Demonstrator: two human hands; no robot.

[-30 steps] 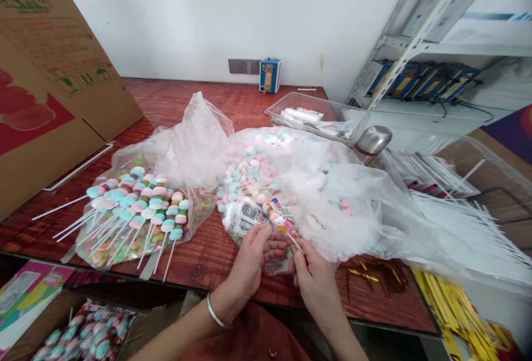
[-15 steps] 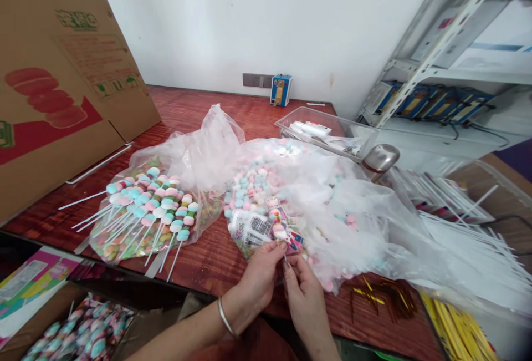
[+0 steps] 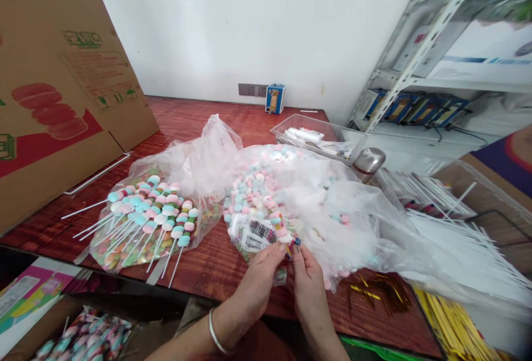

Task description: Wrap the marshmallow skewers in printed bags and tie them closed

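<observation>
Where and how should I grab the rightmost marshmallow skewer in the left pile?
Probably by its bare white stick, pinched just below the bottom blue marshmallow, coming from the table's near side. The stick points toward the near edge, while the marshmallows sit at its far end, crowded beside other skewers. Your left hand is closer.

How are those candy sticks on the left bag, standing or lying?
Lying down: the candy sticks stretch lengthwise across the clear bag, some overlapping.
</observation>
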